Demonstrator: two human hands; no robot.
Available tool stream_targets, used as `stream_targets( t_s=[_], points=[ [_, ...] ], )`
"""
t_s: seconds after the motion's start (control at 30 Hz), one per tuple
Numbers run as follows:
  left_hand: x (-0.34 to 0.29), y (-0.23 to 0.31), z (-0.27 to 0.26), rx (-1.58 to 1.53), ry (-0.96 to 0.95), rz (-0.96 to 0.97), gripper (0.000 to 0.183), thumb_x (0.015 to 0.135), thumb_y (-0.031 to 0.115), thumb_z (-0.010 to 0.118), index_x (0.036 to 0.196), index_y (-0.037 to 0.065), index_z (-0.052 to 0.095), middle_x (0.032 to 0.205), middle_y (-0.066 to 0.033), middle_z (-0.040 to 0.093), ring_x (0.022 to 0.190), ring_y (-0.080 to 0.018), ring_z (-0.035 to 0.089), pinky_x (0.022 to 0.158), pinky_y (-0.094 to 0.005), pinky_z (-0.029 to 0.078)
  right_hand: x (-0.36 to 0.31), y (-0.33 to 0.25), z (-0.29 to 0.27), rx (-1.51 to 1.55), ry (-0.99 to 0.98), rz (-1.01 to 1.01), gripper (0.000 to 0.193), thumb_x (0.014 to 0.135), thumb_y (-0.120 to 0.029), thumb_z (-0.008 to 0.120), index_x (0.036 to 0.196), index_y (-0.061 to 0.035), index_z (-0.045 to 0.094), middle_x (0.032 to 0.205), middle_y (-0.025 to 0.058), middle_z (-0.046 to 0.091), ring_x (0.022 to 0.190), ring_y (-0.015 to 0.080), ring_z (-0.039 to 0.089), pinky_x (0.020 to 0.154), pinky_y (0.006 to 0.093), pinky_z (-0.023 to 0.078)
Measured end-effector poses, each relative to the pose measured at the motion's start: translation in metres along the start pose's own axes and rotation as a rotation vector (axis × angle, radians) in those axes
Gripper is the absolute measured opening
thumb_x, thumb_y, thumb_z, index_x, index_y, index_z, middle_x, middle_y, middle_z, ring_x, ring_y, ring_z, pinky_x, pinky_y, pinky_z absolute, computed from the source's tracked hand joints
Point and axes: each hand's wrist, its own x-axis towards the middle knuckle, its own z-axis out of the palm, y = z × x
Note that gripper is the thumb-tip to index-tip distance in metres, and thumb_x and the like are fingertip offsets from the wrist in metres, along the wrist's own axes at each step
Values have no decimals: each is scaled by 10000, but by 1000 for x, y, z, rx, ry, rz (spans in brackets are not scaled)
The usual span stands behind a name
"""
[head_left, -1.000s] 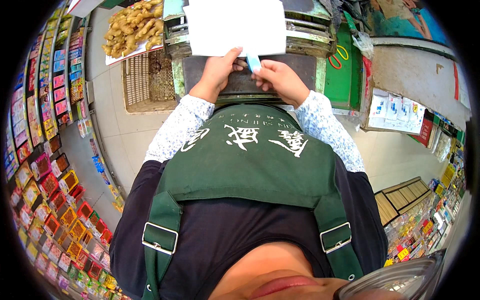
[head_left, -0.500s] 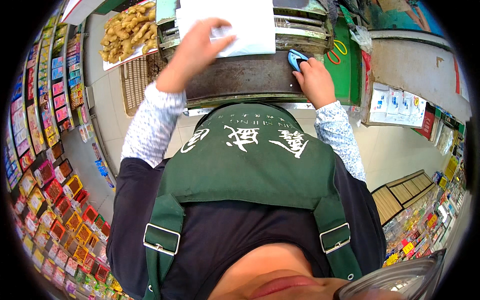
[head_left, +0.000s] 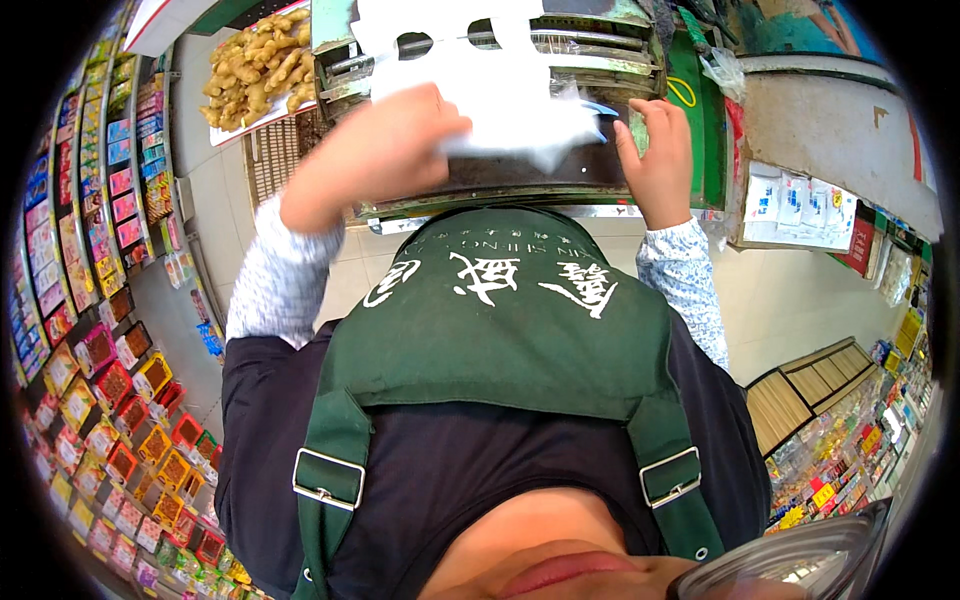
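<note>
A white plastic bag [head_left: 490, 100] lies over the slatted metal top of the counter, its handle holes at the far end. My left hand [head_left: 400, 140], smeared by motion, has its fingers curled on the bag's near left edge. To the right, my right hand [head_left: 660, 140] is raised with thumb and fingers apart and nothing between them. Just left of its fingertips, a blue object [head_left: 602, 108] pokes out from under the bag's lifted right corner. The bag covers most of it, and I cannot make out its kind.
Ginger [head_left: 258, 68] is heaped at the far left, above a beige plastic basket [head_left: 272, 150]. A yellow loop handle [head_left: 682, 92] lies on the green surface [head_left: 708, 140]. White packets [head_left: 800, 205] lie at the right; packed shelves [head_left: 110, 170] line the left.
My left hand has come nearer, pulling the bag's near edge toward me and its corner over the blue object. My right hand has let go of that object and opened.
</note>
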Motion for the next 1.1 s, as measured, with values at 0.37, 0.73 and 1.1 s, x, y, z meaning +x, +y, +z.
stream_targets(
  t_s=[0.37,0.73,1.1],
  points=[
    [-49,10,104,-18,-113,-226,175,807,183,700,878,65,593,859,-89,577,860,-297,597,751,-404,520,-20,-49,56,216,-615,-494,326,746,-214,769,993,-75,606,1088,83,570,1059,284,545,916,398,459],
    [-2,-34,123,-39,453,-300,325,808,193,758,1063,48,617,929,-135,618,864,-337,621,745,-421,509,-25,-52,64,186,-586,-432,369,704,-157,768,1024,-80,602,1092,82,561,1063,283,534,937,396,458],
    [15,-32,138,140,339,-324,151,821,140,678,813,32,572,834,-141,601,822,-339,627,725,-441,524,-31,-49,63,202,-568,-410,377,712,-165,775,1039,-83,604,1103,77,563,1068,281,538,927,399,456]
  ],
)
